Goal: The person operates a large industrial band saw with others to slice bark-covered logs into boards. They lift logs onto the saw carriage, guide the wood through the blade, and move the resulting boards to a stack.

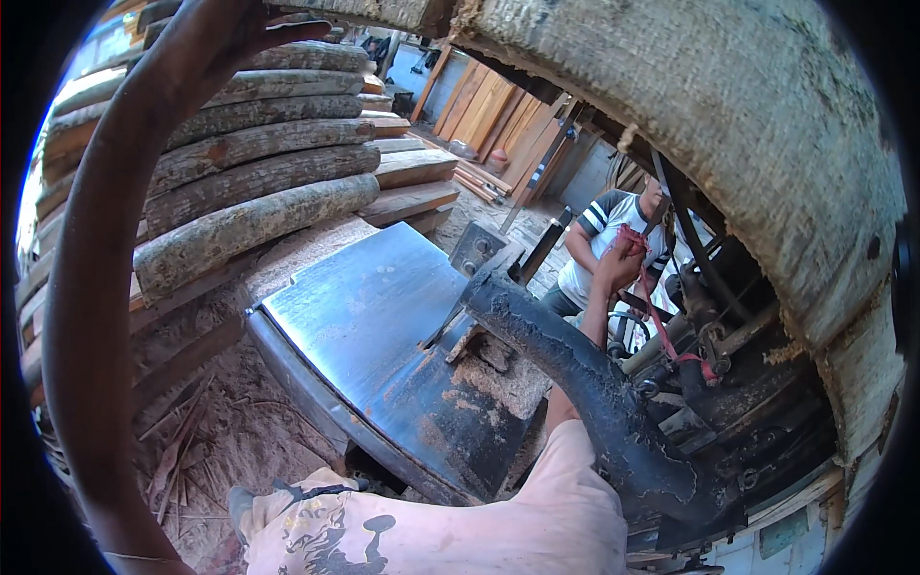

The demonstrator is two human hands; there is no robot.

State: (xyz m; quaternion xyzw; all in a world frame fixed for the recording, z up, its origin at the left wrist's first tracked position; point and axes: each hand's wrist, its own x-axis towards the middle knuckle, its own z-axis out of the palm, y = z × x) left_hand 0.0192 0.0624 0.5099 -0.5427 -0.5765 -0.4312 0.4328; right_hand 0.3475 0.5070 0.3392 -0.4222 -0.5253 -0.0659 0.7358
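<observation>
My right arm reaches up behind a curved black machine arm point(537, 335), and my right hand point(618, 257) is closed on red cloth point(634, 235) beside a dark upright metal bar. A red strip point(661, 331) hangs from there into the machinery. My left arm rises along the left edge to my left hand point(240, 29) at the top, where the thumb shows and the other fingers are unclear. Below lies a shiny steel machine table point(355, 316), with sawdust around the slot by the black arm.
Stacked bark-edged slabs point(259, 230) fill the left side. A rough timber piece point(671, 77) arches overhead and down the right. A co-worker in a white shirt point(599, 220) stands beyond the machinery. Upright planks point(479, 105) lean at the back. Sawdust and scraps point(201, 450) cover the lower-left ground.
</observation>
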